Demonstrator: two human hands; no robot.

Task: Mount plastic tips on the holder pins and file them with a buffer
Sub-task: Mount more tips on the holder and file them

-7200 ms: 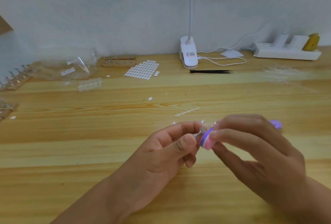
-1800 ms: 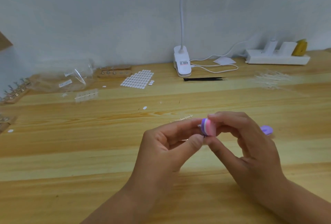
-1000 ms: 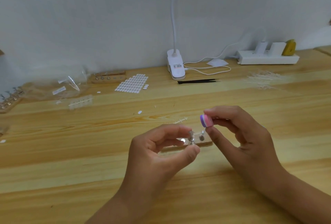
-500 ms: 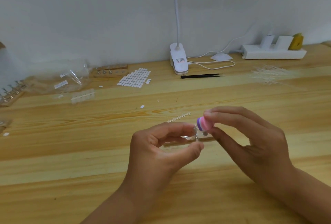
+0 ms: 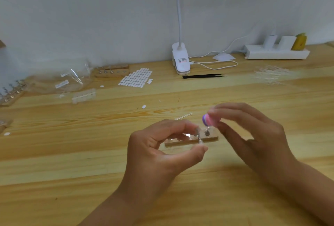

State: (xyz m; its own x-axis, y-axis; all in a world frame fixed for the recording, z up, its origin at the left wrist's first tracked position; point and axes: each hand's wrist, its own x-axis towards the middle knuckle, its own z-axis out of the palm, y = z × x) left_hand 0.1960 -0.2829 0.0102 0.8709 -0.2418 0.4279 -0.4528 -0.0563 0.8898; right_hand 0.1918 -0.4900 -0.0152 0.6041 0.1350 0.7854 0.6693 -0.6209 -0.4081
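The wooden holder (image 5: 182,142) lies flat on the table (image 5: 72,157), near the middle of the view and between the two hands. A metal pin (image 5: 199,136) stands at its right part, and the left hand (image 5: 159,153) pinches this pin between curled forefinger and thumb (its top is too blurred to tell whether a plastic tip sits on it). A second pin (image 5: 207,132) shows just to the right, free of any finger. Right above that one the right hand (image 5: 253,135) holds the buffer (image 5: 208,120), a small pink and purple block, gripped between thumb below and fingertips above, its purple end turned toward the left hand; it hangs close over the holder, and I cannot tell whether it touches a pin. Just behind the hands lies a short clear strip of tips (image 5: 183,116), and farther back a single white oval sticker (image 5: 143,106). Toward the wall there is a sheet of white stickers (image 5: 135,78), a second wooden holder (image 5: 112,71) to its left, crumpled clear bags (image 5: 68,81) and a small clear box (image 5: 84,95) in front of them. At the left edge stands another holder with pins (image 5: 10,94). A white clip lamp (image 5: 181,59) rests at the back, black tweezers (image 5: 204,76) just before it, a heap of clear strips (image 5: 271,74) to the right, and a white power strip (image 5: 276,53) against the wall.
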